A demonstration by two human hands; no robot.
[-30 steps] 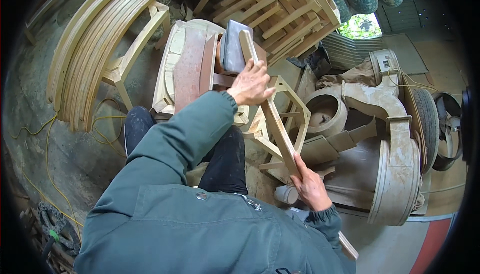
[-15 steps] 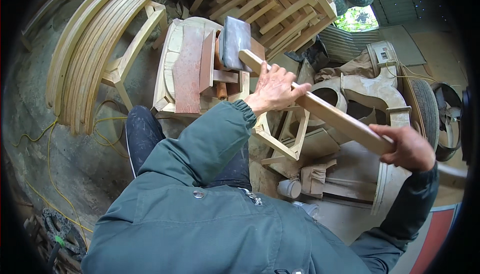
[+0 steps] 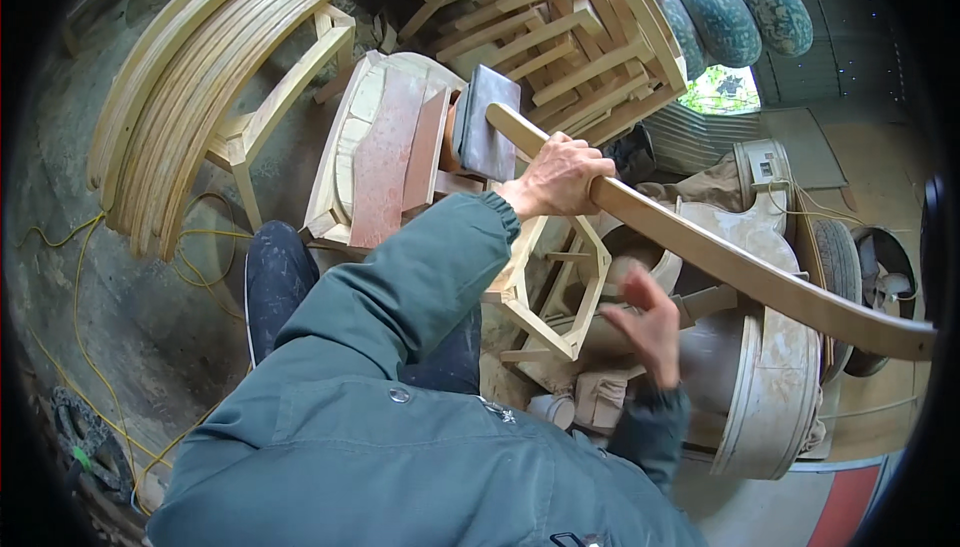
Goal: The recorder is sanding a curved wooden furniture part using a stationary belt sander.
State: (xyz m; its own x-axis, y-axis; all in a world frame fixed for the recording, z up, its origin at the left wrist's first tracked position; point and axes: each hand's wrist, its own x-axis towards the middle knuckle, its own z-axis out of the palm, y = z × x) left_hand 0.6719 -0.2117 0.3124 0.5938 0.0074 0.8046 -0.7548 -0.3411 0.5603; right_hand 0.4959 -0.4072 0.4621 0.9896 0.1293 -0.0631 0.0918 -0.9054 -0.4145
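Note:
My left hand (image 3: 563, 176) is wrapped around a long, slightly curved wooden slat (image 3: 740, 252). The slat runs from a rounded end beside a grey flat-faced block (image 3: 488, 119) down to the far right edge of view. Whether that rounded end touches the block or only overlaps it, I cannot tell. Below the slat, my right hand (image 3: 650, 325) is off the wood, empty, its thumb and fingers apart and slightly blurred. The block rises from a wooden bench (image 3: 378, 162) topped with a reddish board, just beyond my left hand.
A row of curved wooden pieces (image 3: 205, 87) leans on a wooden frame at left. Stacked wooden frames (image 3: 570, 47) stand behind the bench. A six-sided frame (image 3: 597, 287) and a large dusty machine housing (image 3: 775, 367) are at right. Yellow cable (image 3: 95, 367) trails over the floor.
My right hand has let go of the slat and moved left and inward below it. My left hand has kept its grip, and more of the slat's right end now shows.

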